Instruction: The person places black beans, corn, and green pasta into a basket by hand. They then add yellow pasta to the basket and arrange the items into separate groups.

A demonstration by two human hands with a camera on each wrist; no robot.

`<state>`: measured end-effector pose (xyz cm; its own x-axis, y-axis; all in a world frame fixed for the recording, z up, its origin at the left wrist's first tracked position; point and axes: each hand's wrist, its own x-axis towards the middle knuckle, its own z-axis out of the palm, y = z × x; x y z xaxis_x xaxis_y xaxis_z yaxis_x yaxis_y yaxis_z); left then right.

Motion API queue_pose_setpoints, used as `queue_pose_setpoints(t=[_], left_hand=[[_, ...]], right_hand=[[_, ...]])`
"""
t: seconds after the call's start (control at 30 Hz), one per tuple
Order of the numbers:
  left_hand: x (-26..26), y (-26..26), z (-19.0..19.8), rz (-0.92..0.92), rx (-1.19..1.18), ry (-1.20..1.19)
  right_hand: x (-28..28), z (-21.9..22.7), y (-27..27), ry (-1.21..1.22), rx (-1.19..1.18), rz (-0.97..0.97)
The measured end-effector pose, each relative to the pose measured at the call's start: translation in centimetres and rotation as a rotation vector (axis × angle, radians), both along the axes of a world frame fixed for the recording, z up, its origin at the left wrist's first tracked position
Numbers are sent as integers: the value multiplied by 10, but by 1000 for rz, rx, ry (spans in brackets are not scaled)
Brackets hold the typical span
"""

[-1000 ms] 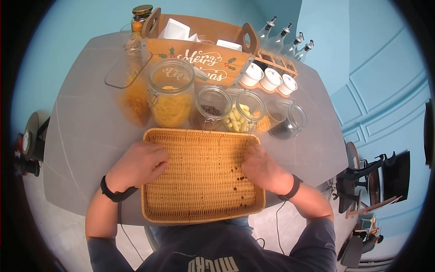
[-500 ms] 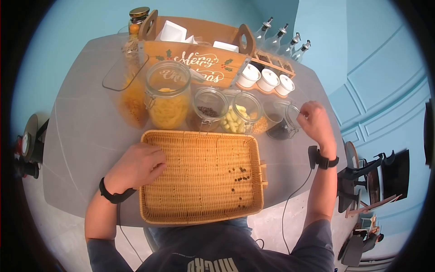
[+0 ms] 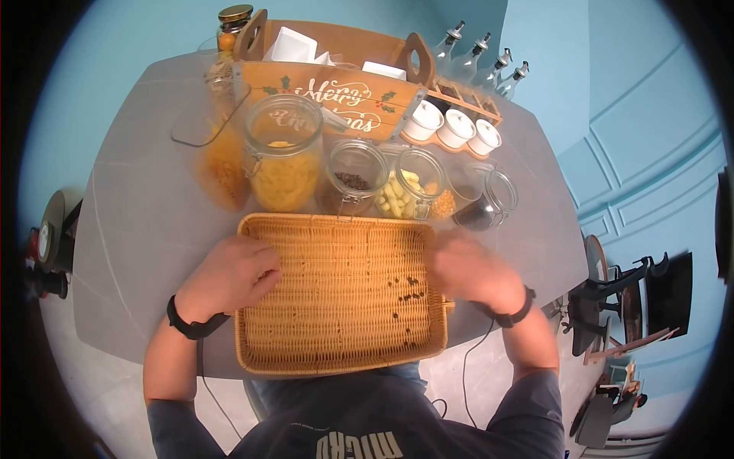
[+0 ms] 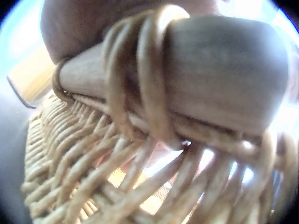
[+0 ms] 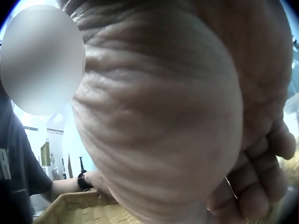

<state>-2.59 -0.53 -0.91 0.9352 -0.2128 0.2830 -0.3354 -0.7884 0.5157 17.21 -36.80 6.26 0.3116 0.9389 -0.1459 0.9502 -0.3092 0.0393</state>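
Note:
My left hand [image 3: 233, 277] grips the left side of a rectangular wicker basket [image 3: 329, 306]; the left wrist view shows its wooden handle [image 4: 219, 70] against the hand. Several small black pieces [image 3: 410, 296] lie in the basket's right half. Blurred in the head view, my right hand [image 3: 475, 269] is at the basket's right edge. In the right wrist view its fingers [image 5: 254, 189] are bent, and whatever may be between the fingertips is hidden. A tilted glass jar [image 3: 478, 214] with dark contents lies beyond that hand.
Behind the basket stand jars of yellow pasta [image 3: 283, 180], dark pieces [image 3: 352, 182] and pale yellow pieces [image 3: 397, 197]. Farther back are a wooden crate [image 3: 267, 84], lidded white pots [image 3: 457, 128] and glass bottles [image 3: 485, 76]. An orange-filled bag [image 3: 223, 176] lies at left.
My right hand went from the basket's right side out to the tilted jar's mouth, then came back to the basket's right edge. My left hand has stayed on the basket.

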Motion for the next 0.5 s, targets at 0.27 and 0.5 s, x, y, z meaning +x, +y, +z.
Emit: queue_pose_setpoints(t=[0.27,0.5], left_hand=[[-1,2,-1,-5,11,4],[0,0,2,4,11,20]], right_hand=[[-5,-48,7,5,-101,128],[-6,-48,9,40,-141,124]])
